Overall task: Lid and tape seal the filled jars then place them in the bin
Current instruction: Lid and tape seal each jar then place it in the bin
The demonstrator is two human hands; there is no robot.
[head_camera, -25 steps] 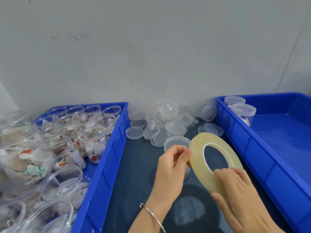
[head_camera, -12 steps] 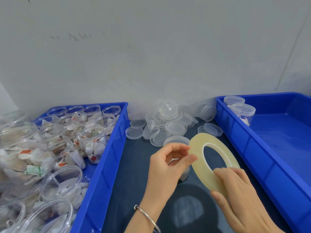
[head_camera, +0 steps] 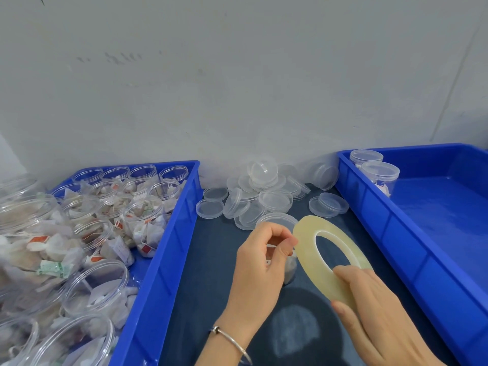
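Jars are the job, and the one in hand stands on the dark mat (head_camera: 211,273) between two blue bins, with its clear lid (head_camera: 274,219) already on and most of its body hidden behind the left hand (head_camera: 260,262). That hand's thumb and forefinger are pressed together in a pinch just at the rim of the tape roll (head_camera: 327,260), apparently on the free end of the tape, though clear tape cannot be made out against the skin. The right hand (head_camera: 375,315) grips the lower edge of the roll, fingers curled over its face and thumb beneath, holding it tilted above the mat. Open filled jars (head_camera: 144,223) crowd the left bin (head_camera: 169,247), loose lids (head_camera: 266,188) lie heaped near the wall, and two lidded jars (head_camera: 380,175) stand in the far corner of the right bin (head_camera: 396,233). The likely risks from here: the end could slip from the pinch and snap back flat onto the roll, costing time to find it again. Pulled at an angle, such narrow tape may twist or stick to itself. A sideways tug near the unheld jar could also tip it or shift its lid before the seam is wrapped.
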